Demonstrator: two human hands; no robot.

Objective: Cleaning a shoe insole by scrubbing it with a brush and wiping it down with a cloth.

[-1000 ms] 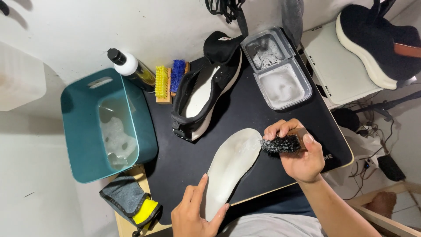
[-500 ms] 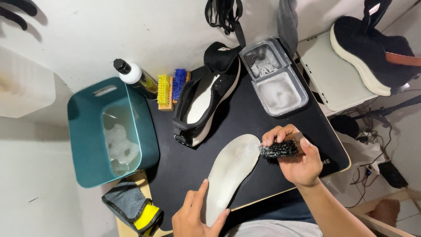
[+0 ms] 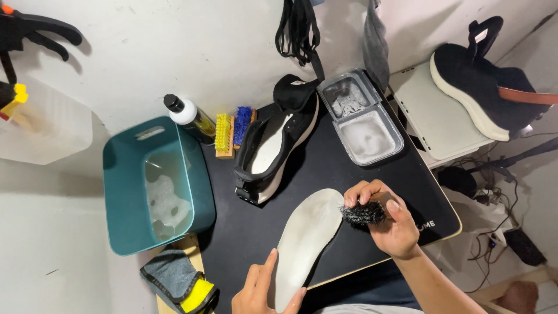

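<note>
On the black tabletop (image 3: pixel 349 174) lies 1 pale insole (image 3: pixel 305 244), long axis toward the person. Left hand (image 3: pixel 261 288) pins its near end, fingers flat; right hand (image 3: pixel 386 224) clenches a brush (image 3: pixel 361 213) at its far end.

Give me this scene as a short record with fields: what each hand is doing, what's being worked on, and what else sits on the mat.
left hand: pins the heel end of the insole against the mat
right hand: grips a dark brush at the toe end of the insole
insole: whitish, lying flat on the black mat
shoe: black and white, on its side behind the insole
brushes: yellow brush and blue brush, side by side
tub: teal, foamy water inside
tray: clear, two compartments
</note>
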